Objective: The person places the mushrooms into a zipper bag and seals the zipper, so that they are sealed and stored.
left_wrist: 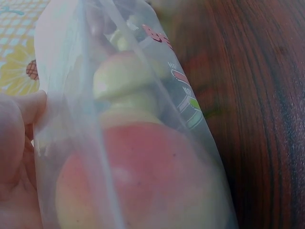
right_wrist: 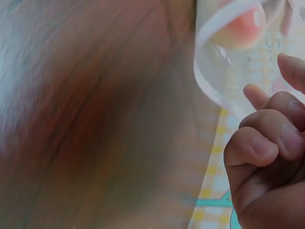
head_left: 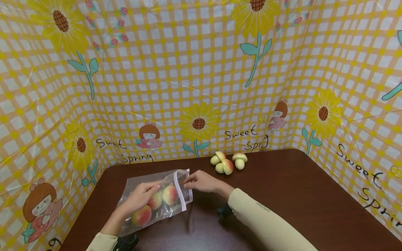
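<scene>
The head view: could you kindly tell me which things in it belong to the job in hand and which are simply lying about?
Belong to the job:
- clear bag
- mushroom-shaped pieces inside it

Lying about:
- three loose mushroom-shaped pieces, untouched on the dark table; being alike, they may well be meant for the bag too
</scene>
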